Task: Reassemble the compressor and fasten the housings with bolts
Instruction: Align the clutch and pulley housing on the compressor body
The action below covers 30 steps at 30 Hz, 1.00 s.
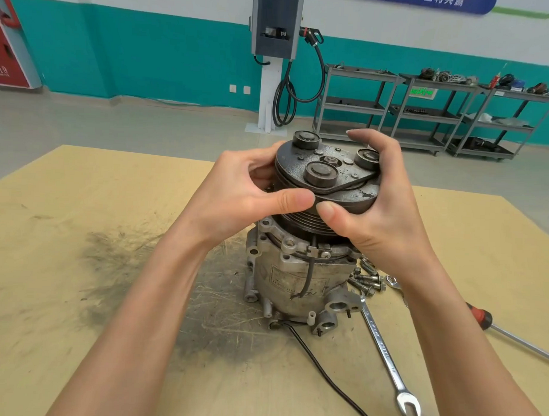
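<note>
Both my hands, left hand [236, 188] and right hand [382, 208], clamped round pulley [324, 178] atop compressor body [295, 280]; seating it, then bolts [365, 281] beside body likely next.

compressor [298, 280] 1 | wrench [386, 355] 1 | screwdriver [511, 334] 1 | hands 2 | shelf carts 3
</note>
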Motion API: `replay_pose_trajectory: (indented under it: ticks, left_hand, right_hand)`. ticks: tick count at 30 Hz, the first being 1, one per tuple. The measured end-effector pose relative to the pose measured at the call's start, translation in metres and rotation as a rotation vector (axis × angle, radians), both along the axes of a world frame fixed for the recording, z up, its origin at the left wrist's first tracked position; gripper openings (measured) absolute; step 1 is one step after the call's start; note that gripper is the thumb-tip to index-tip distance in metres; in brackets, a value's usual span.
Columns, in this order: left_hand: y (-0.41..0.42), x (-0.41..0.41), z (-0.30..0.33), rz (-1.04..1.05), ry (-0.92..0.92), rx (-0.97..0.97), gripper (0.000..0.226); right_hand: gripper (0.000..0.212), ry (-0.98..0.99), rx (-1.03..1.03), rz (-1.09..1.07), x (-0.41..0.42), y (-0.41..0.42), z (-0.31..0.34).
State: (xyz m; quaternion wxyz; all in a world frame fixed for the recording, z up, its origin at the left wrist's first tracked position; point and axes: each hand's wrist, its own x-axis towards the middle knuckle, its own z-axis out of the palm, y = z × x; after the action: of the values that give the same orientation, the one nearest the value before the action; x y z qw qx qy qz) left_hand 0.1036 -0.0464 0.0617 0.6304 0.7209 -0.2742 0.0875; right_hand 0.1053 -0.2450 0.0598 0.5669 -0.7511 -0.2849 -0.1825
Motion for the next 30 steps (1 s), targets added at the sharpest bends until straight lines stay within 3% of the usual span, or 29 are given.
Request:
replay_pose_trajectory:
  ticks: [15, 24, 30]
  left_hand:
    - [0.006, 0.003, -0.006, 0.086, -0.05, 0.153, 0.077]
    - [-0.007, 0.001, 0.001, 0.047, 0.062, 0.074, 0.133]
    - [-0.023, 0.0, -0.002, 0.148, 0.045, 0.061, 0.127]
  right_hand:
    - [0.091, -0.016, -0.05, 0.072, 0.004, -0.006, 0.001]
    - [0.127, 0.099, 0.054, 0.173, 0.005, -0.008, 0.006]
    - [0.121, 0.05, 0.128, 0.094, 0.002, 0.005, -0.001]
